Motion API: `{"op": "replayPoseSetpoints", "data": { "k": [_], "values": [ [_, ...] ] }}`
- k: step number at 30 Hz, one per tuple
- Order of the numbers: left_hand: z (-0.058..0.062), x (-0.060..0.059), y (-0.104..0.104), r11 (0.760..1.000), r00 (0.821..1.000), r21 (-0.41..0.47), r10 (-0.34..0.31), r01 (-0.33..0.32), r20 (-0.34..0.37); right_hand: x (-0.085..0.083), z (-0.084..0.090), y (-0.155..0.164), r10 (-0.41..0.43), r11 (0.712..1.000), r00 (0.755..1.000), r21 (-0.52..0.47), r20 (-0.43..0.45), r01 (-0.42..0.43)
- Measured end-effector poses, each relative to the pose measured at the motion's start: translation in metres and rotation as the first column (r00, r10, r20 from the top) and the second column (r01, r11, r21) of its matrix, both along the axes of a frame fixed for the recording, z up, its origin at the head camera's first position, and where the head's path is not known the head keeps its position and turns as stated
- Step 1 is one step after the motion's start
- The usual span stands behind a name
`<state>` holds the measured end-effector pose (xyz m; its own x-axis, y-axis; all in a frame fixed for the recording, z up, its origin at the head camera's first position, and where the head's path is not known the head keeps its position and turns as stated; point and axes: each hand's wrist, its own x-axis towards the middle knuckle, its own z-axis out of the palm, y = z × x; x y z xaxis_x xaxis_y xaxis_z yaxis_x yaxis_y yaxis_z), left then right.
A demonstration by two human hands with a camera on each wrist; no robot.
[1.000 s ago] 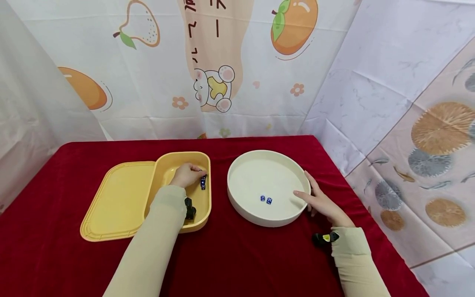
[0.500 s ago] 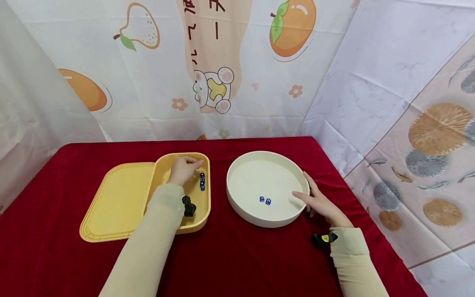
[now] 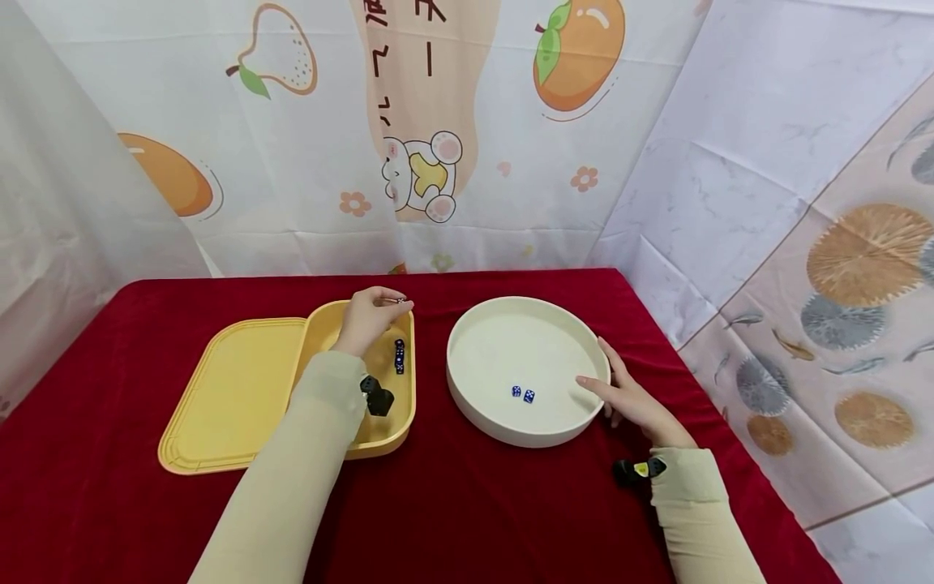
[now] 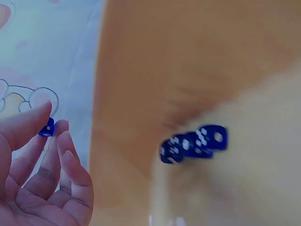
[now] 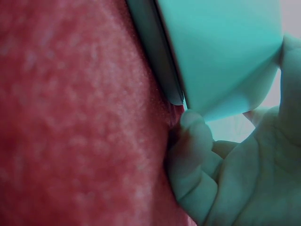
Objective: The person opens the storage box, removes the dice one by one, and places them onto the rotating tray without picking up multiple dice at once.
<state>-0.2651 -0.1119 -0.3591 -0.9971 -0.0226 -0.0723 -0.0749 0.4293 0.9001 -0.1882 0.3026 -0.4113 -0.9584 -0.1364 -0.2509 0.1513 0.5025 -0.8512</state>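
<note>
My left hand (image 3: 365,323) is raised over the far right corner of the yellow box (image 3: 390,426). Its thumb and fingertips pinch a small blue die (image 4: 48,127) with white pips. Inside the box, several more blue dice (image 3: 399,357) stand in a short row, close against one another. To the right is a round white tray (image 3: 511,341) holding two blue dice (image 3: 523,393) near its front. My right hand (image 3: 636,399) holds the tray's right side, with the thumb over the rim and the fingers outside against the wall.
A flat yellow lid (image 3: 233,389) lies left of the box. Red cloth (image 3: 474,511) covers the table. Printed curtains (image 3: 292,178) hang close behind the table and along its right side.
My left hand has lifted from beside the dice row up to the box's far rim, carrying one die. The right hand and the tray stay where they were.
</note>
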Motion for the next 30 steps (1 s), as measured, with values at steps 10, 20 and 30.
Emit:
{"op": "replayPoseSetpoints", "data": {
  "k": [10,20,30],
  "values": [
    [0.018,0.002,0.014,0.999,0.998,-0.029,-0.021,0.020,-0.065,0.000,0.000,0.002,0.000,1.000,1.000,-0.001,0.002,0.000],
    [0.030,0.012,0.032,0.999,0.992,-0.034,-0.041,0.037,-0.121,-0.001,-0.001,0.002,0.006,1.000,1.000,-0.007,-0.005,-0.006],
    [0.037,0.021,0.052,0.995,0.987,-0.050,-0.091,0.085,-0.131,0.000,-0.001,0.001,0.004,1.000,1.000,0.007,-0.005,-0.004]
  ]
}}
